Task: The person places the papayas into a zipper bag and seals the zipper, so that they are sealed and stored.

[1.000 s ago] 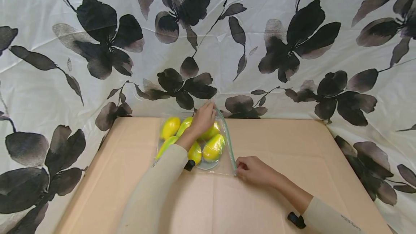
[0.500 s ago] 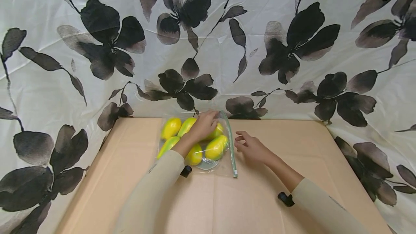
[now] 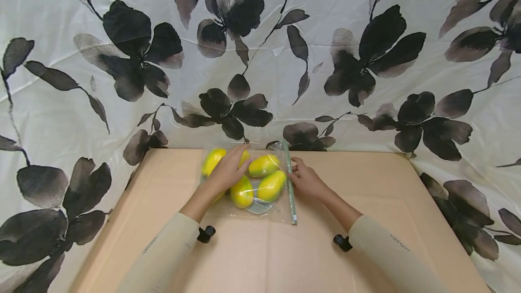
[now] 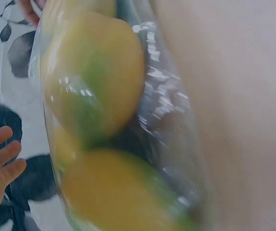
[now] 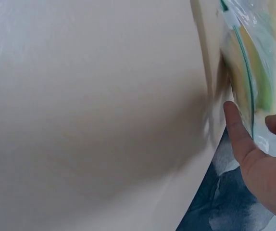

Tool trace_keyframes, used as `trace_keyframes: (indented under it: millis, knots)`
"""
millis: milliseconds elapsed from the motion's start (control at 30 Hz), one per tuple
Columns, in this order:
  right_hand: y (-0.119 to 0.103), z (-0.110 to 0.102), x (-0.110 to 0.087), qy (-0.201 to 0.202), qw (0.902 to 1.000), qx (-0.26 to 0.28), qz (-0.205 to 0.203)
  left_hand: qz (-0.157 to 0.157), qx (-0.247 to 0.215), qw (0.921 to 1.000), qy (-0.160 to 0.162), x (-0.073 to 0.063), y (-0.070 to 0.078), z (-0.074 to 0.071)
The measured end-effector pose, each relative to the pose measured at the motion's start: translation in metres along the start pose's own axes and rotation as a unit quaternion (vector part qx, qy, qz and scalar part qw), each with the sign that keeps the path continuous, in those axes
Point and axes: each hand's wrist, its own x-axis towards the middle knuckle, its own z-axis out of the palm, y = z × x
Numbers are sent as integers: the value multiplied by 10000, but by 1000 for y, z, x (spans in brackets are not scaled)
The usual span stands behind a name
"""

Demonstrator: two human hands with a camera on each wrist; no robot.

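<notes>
A clear zip bag with a green zip edge on its right lies at the far side of the table. Several yellow-green mangoes fill it, and a pale round shape shows under them. My left hand lies over the bag's left part and hides some of the fruit; its fingers look spread and loose in the left wrist view. My right hand is at the zip edge with its fingertips right beside it. In the right wrist view the thumb and fingers stand apart on either side of the bag's edge.
The tan table has its far edge just behind the bag. A white cloth printed with dark flowers hangs behind and at both sides. Each wrist carries a small black camera.
My left hand has come off the zip's far end and moved left over the mangoes. My right hand has left the zip's near corner and moved up along the edge.
</notes>
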Motion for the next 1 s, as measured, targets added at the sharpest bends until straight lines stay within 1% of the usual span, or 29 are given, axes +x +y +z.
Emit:
trace_keyframes:
  millis: [133,300,433,533,633,700,767,900,1000]
  knots:
    - [3,5,3,125,9997,-189,-7,-206,-89,9993,296,-20,-20,-7]
    - [3,11,3,94,9995,-255,146,-675,-273,9959,534,-43,-47,-12]
    - [4,13,2,108,9995,-243,161,-990,-557,9919,565,-55,-65,-13]
    - [4,13,1,161,9996,-207,132,-1161,-781,9892,442,-61,-75,-11]
    - [4,12,-1,244,9994,-213,99,-1325,-1009,9858,202,-66,-80,-9]
    - [6,10,-2,291,9993,-235,76,-1401,-1125,9837,49,-68,-82,-6]
    - [8,8,-3,292,9992,-247,74,-1475,-1188,9819,-32,-71,-82,-3]
    - [15,1,-6,285,9993,-212,105,-1552,-1228,9802,-60,-74,-77,2]
    - [20,-6,-9,319,9992,-177,164,-1529,-1342,9790,-150,-73,-70,7]
